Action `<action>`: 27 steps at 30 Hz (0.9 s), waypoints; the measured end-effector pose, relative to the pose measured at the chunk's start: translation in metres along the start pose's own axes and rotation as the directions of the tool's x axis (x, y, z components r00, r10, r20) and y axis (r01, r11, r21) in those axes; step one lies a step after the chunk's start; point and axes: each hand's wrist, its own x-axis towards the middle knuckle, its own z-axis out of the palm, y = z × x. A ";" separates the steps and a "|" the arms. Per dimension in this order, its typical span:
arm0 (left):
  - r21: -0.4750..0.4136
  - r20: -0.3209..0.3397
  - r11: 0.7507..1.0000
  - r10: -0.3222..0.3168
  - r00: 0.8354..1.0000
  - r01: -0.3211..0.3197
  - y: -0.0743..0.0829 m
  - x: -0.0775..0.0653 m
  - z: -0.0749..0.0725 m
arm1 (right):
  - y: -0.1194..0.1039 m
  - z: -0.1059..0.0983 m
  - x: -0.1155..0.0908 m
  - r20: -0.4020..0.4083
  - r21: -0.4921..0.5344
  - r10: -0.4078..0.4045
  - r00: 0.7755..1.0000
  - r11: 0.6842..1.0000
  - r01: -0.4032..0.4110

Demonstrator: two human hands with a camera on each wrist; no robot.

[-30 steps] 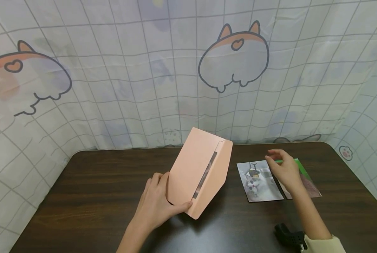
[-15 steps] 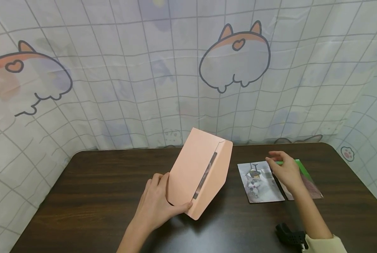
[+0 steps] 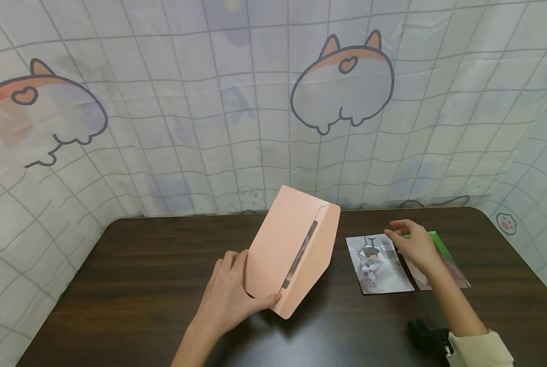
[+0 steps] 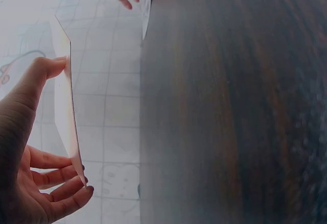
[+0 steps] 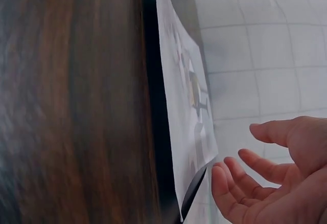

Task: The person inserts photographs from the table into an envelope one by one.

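My left hand grips a peach envelope by its lower left edge, thumb on the front near the flap fold. The envelope is tilted up over the table, and a dark picture shows in the slit beside its partly raised flap. My right hand hovers over two picture cards, fingers loosely bent and holding nothing. The left card shows a grey cartoon animal; the other, with a green strip, is partly hidden under the hand and forearm. In the right wrist view the fingertips stay close beside the left card's edge.
A dark wood table lies under everything. Behind and at the sides hangs a white grid-patterned curtain with cartoon corgis. A black device sits at the right wrist, beside a pale sleeve.
Both hands keep nearly the same pose. The right sleeve and black device have shifted slightly to the right, and the whole view has moved a little.
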 end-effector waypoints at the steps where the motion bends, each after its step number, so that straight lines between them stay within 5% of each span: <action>1: 0.001 -0.001 1.000 0.001 1.000 -0.001 0.000 0.000 0.000 | 0.001 -0.001 0.001 0.010 0.003 0.004 1.000 1.000 -0.004; 18: -0.001 0.003 1.000 0.004 1.000 -0.004 0.001 0.000 0.000 | 0.007 -0.010 0.013 0.106 0.003 -0.051 0.993 0.999 0.051; 27: -0.008 0.013 1.000 -0.004 1.000 0.004 0.001 0.000 0.000 | 0.011 -0.016 0.022 0.224 -0.003 -0.041 0.974 0.999 0.043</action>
